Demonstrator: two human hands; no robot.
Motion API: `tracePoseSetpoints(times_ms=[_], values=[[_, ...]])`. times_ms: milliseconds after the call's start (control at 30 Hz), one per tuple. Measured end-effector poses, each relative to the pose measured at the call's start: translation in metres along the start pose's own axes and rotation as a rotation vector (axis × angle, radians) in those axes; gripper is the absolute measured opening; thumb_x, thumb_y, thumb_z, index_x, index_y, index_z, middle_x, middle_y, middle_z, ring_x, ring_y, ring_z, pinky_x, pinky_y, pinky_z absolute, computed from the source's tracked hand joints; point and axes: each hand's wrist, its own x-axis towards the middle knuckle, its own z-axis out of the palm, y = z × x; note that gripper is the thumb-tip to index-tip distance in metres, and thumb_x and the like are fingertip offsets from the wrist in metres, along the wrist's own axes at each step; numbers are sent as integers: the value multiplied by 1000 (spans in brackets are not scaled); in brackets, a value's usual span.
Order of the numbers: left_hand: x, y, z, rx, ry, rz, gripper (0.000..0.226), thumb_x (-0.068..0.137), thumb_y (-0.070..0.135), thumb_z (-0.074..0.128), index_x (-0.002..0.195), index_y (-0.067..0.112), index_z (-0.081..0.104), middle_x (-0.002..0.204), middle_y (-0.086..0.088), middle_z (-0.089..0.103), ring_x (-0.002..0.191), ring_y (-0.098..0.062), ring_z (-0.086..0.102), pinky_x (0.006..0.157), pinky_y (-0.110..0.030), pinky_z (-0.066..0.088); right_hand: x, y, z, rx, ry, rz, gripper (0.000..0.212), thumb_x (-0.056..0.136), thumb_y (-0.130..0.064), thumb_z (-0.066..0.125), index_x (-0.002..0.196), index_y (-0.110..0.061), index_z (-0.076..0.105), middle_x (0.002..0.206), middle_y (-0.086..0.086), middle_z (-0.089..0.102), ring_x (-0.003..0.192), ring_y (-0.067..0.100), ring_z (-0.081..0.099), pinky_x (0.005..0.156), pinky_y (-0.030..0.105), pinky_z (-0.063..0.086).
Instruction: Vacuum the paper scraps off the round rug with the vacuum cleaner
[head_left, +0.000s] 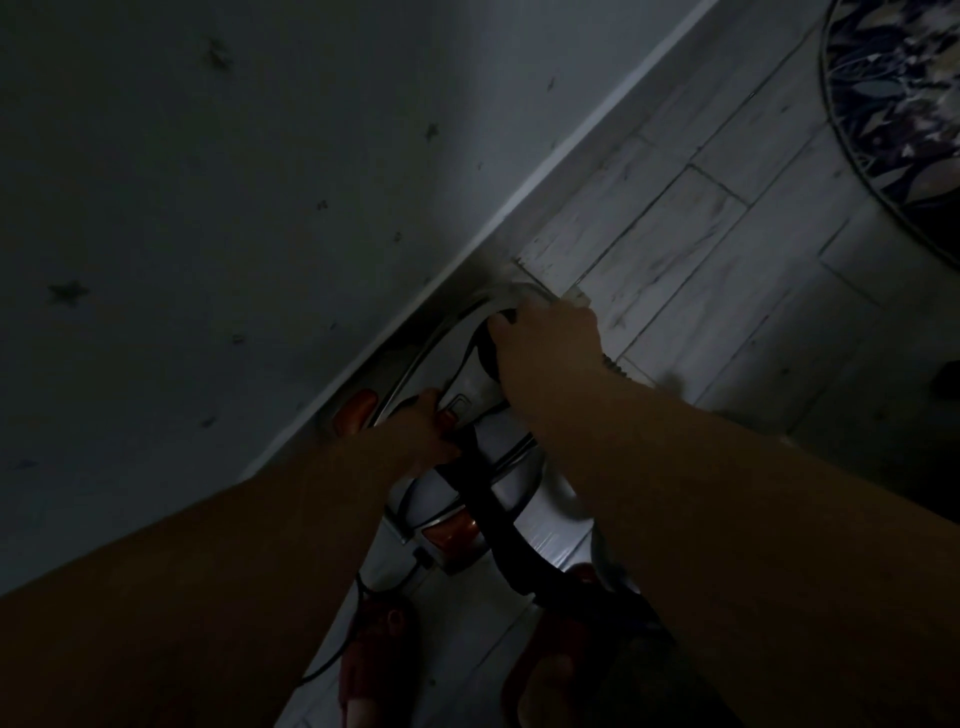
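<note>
Two bare forearms fill the lower frame, reaching down and forward in poor light. The right hand is closed, its fingers curled round the dark handle at the top of the vacuum cleaner. The left hand rests on the machine's body just beside a square button; whether its fingers grip anything cannot be told. The vacuum cleaner, grey with orange parts, stands on the pale plank floor, close against the skirting of a star-patterned wall. The round rug, dark with a leaf pattern, lies at the upper right, well apart from the machine. Red slippers show at the bottom edge.
</note>
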Motion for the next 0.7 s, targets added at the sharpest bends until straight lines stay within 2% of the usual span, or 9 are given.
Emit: tracePoseSetpoints(times_ms=[67,200,267,333,400,433,500,567,700], values=[[-4,8,4,10,26,-2,83,91,14,59,150,13,1,151,-7,28,136,-20,33,88,-10,27,-7,11,-3,47,-13,1,23,101,-22,47,118,-16,60,117,8,58,105,30,56,93,43,43],[-12,35,9,28,57,3,78,87,4,61,148,8,14,140,-16,41,122,-27,46,76,-20,39,-25,47,-16,33,-36,-60,30,102,-26,46,130,-17,52,127,8,52,113,28,52,98,43,40],[-18,57,5,57,82,4,75,86,3,61,147,5,18,139,-17,42,122,-29,47,77,-22,40,-26,66,-24,96,-31,-54,26,102,-22,45,125,-15,56,123,9,55,110,28,54,96,43,42],[-29,88,1,76,92,14,71,85,1,60,144,1,22,137,-20,43,121,-31,47,82,-25,42,-28,90,-42,132,67,18,13,86,-22,70,98,-16,70,96,10,65,87,27,64,79,42,51],[-39,127,-3,122,94,38,68,85,1,59,143,3,24,134,-20,46,118,-31,50,80,-25,43,-29,125,-51,228,104,101,24,51,-22,92,56,-19,69,59,5,61,54,22,60,59,40,55],[-41,134,-5,125,81,41,69,85,1,59,144,5,23,134,-19,46,114,-29,51,76,-22,41,-27,131,-54,239,126,103,27,47,-22,94,51,-20,67,54,3,59,50,22,59,57,41,56],[-45,168,-9,153,75,72,68,85,2,59,144,7,24,131,-17,48,102,-21,50,69,-18,39,-37,167,-82,242,62,111,12,70,-25,83,77,-22,74,76,6,67,70,25,65,65,41,53],[-48,208,-11,204,74,126,66,84,4,60,141,7,27,127,-15,50,100,-19,50,68,-20,37,-41,212,-98,257,127,39,21,96,-21,54,115,-21,64,109,8,63,100,29,61,80,42,45],[-42,286,-23,236,85,222,55,84,5,60,133,7,34,102,-5,48,91,-17,49,49,-14,33,-21,286,-123,187,138,84,26,100,-22,44,123,-21,56,117,6,59,106,28,57,79,38,39]])
